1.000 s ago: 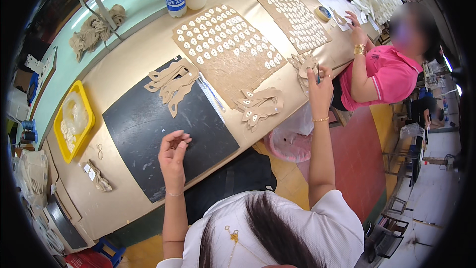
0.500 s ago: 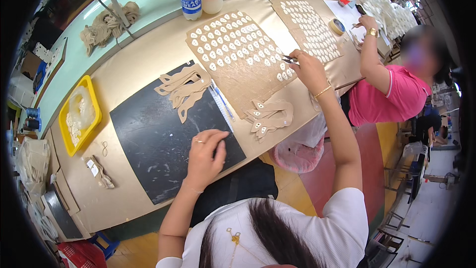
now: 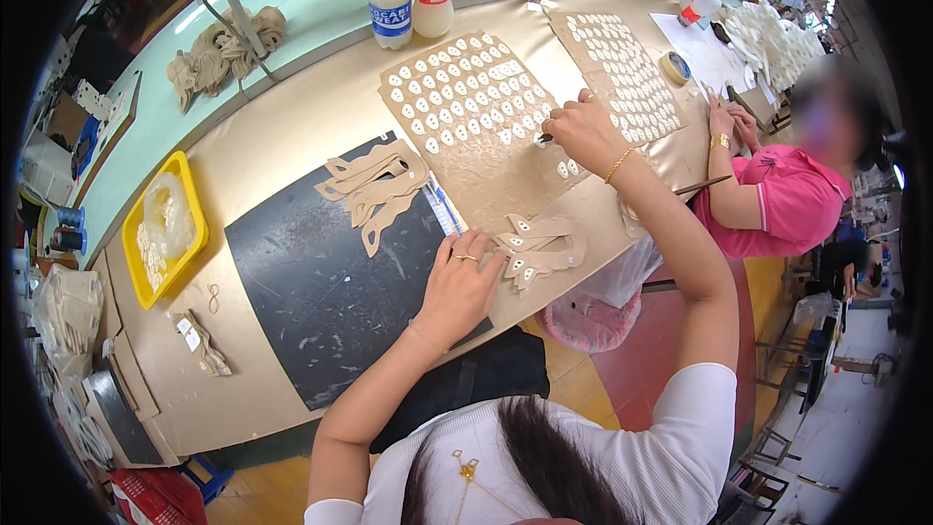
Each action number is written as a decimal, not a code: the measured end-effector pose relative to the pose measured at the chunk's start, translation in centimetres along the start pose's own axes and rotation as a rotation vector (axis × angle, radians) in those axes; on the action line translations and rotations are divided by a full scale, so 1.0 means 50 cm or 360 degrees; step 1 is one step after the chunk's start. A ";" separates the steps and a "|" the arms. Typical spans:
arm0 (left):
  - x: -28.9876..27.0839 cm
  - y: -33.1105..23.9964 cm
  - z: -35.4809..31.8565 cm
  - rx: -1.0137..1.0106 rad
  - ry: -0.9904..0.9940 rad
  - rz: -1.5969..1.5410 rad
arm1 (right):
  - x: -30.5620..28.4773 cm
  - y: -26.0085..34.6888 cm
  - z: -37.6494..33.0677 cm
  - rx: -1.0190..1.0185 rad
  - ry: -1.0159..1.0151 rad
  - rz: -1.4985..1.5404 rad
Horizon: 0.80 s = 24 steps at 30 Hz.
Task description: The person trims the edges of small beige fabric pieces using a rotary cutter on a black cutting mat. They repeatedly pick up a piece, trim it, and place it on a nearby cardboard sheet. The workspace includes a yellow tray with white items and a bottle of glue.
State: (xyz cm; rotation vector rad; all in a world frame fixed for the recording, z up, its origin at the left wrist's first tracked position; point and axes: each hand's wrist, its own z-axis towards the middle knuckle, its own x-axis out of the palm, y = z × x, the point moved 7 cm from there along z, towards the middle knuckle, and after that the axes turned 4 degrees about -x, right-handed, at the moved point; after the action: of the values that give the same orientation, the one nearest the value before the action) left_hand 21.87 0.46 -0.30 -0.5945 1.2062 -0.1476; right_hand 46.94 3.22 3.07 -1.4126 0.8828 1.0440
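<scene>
My right hand is closed around dark tweezers, mostly hidden by the fingers. Their tip is down at a brown sheet carrying rows of small white oval pieces. My left hand lies palm down at the table's near side, fingers stretched out. Its fingertips reach the left edge of a stack of beige cut-out pieces, some bearing white ovals. More beige cut-outs lie fanned on a black mat, beside a blue-and-white pen.
A yellow tray holds a plastic bag and small white pieces at the left. Two bottles stand at the back. Another oval-covered sheet and a tape roll lie right, near a co-worker in pink.
My left hand has moved right, from over the black mat to the beige stack. My right hand has shifted left and nearer with the tweezers. The co-worker's arm has come down.
</scene>
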 end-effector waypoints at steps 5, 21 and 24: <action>0.013 -0.002 -0.002 0.0033 0.0037 0.0091 | 0.030 -0.021 0.006 0.0134 0.0205 0.0304; 0.003 0.006 -0.009 -0.0004 -0.0098 -0.0125 | 0.042 -0.026 -0.058 0.0899 0.0211 0.1801; -0.001 0.002 -0.005 -0.0015 -0.0047 -0.0143 | 0.002 -0.032 -0.061 0.0888 0.0052 0.1286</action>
State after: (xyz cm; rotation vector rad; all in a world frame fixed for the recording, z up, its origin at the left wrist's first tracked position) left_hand 21.60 0.49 -0.34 -0.6571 1.1528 -0.2085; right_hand 48.80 0.35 3.50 -0.5893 1.6858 1.2131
